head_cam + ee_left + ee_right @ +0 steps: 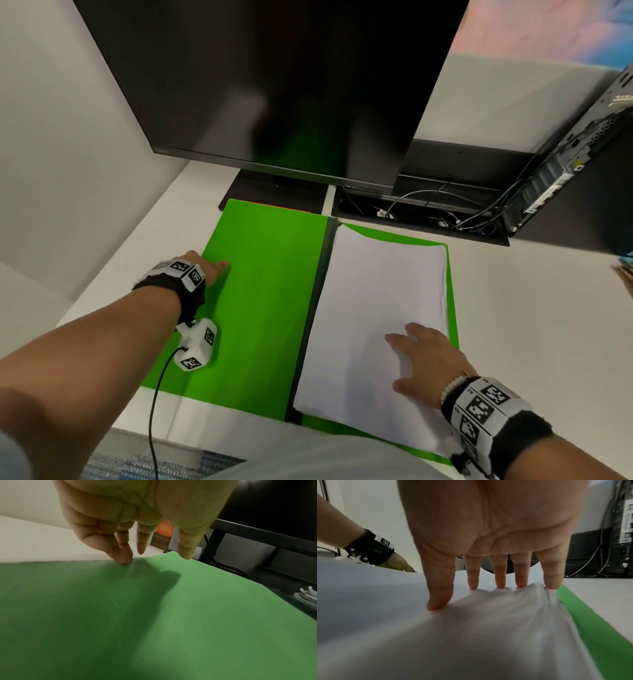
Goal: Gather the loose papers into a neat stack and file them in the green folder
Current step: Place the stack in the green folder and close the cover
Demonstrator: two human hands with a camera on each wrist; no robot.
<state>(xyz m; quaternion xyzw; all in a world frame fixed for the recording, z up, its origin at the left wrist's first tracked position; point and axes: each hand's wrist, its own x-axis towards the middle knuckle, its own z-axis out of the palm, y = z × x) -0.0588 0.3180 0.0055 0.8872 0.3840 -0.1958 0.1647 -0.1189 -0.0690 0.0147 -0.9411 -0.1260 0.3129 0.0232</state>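
Almost filed: the green folder point(263, 291) lies open on the white desk point(534, 308), and the stack of white papers point(373, 308) rests on its right-hand leaf, directly under the right hand point(426, 363). That hand is spread flat, its straight fingers point(500, 577) and thumb pressing down on the top sheet, which ripples just ahead of the fingertips. The left hand point(205, 269) reaches to the outer edge of the bare left leaf; in the left wrist view its fingers point(124, 555) hang relaxed, one tip touching the green edge, nothing gripped.

By these views the papers look light, limp and slick, sheet against sheet, so a sideways push from the palm would likely fan them out of square; steady downward pressure seems the safer hold. The folder cover appears thin and flexible, with its far corner lifting slightly beyond the left fingertips. Its free outer edge, right at those fingertips, seems the natural place to pinch and swing the leaf over the stack. A dark monitor point(274, 85) stands beyond both hands.
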